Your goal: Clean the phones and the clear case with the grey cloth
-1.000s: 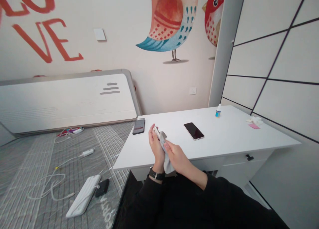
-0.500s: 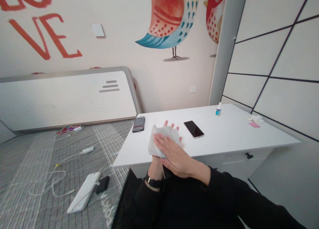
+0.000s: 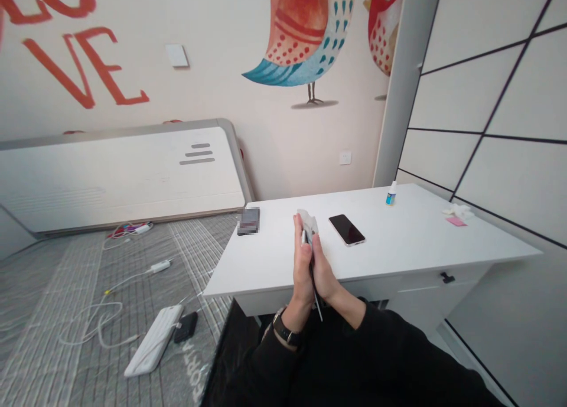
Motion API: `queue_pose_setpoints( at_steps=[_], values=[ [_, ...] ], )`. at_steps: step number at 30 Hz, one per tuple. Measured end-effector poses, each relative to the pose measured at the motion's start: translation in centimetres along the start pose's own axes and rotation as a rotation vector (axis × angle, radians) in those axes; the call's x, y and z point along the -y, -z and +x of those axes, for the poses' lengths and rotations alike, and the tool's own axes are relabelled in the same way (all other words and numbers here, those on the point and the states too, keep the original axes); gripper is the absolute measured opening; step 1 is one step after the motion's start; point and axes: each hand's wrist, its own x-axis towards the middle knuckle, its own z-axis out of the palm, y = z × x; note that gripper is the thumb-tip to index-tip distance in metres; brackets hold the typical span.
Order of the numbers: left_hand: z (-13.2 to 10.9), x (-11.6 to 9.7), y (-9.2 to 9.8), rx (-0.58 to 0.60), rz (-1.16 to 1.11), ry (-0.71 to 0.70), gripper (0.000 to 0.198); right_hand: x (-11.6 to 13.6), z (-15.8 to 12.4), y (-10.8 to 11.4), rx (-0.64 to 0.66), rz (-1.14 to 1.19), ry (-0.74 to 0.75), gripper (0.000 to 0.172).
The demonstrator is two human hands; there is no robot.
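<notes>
The person sits at the near edge of a white desk (image 3: 398, 241) with both palms pressed together in front of the chest, a thin phone (image 3: 315, 292) held edge-on between them. The left hand (image 3: 302, 264), with a dark watch (image 3: 287, 331) at its wrist, clasps the phone's far side. The right hand (image 3: 323, 265) presses a pale cloth (image 3: 306, 222) against the near side, and a fold of that cloth pokes up past the fingertips. Both hands are closed on the phone and cloth; neither is free. It looks like the wiping step, with one face of the handset being rubbed clean. To my eye the next move calls for sliding the cloth along the glass while the left hand keeps a steady clamp, since a phone held on edge could easily slip down toward the lap. On the desk lie a second dark phone (image 3: 346, 229) just beyond the hands, a small dark object (image 3: 248, 220) at the left corner, and a little blue-labelled bottle (image 3: 390, 194) farther back, well apart.
</notes>
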Motion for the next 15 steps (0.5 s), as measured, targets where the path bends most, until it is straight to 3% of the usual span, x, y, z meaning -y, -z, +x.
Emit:
queue_pose_setpoints(
  at_steps=[5,8,15],
  values=[
    [2.8,-2.4,0.3,-0.127,-0.108,0.108,0.055,0.6,-5.5,0.1,0.126,-0.167,0.177,0.06],
    [4.0,-3.6,0.2,-0.128,-0.177,0.187,0.06,0.3,-7.5,0.7,0.155,-0.241,0.172,0.058],
    [2.7,-3.7,-0.7,0.085,-0.3,0.363,0.063,0.1,-5.1,1.1,0.095,-0.122,0.019,0.077]
  ],
)
